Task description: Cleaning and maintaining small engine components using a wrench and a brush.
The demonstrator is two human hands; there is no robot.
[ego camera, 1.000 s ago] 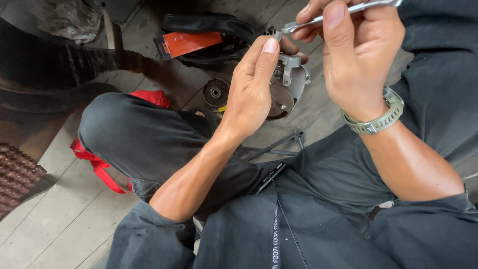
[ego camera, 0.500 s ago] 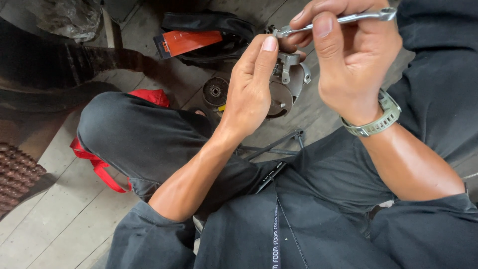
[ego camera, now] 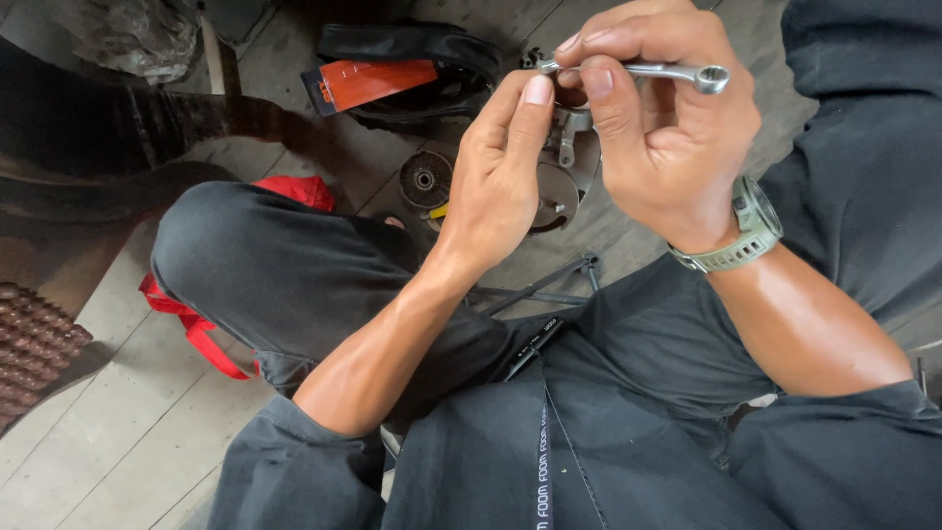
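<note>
Right hand (ego camera: pixel 667 147) pinches wrench (ego camera: pixel 677 72); left hand (ego camera: pixel 500 167) steadies metal part (ego camera: pixel 564 162).

A flat orange rectangular card package (ego camera: pixel 378 82) with a dark strip along its left end lies tilted on top of a black soft pouch (ego camera: pixel 432 49) on the wooden floor, at the upper middle of the view, just left of the hands. A crumpled clear plastic bag (ego camera: pixel 132 39) sits in the top left corner beside a dark tyre. A narrow vertical strip of white printed lettering (ego camera: pixel 543 461) runs down the front of the person's black garment at the bottom centre. No screens or signs show.
</note>
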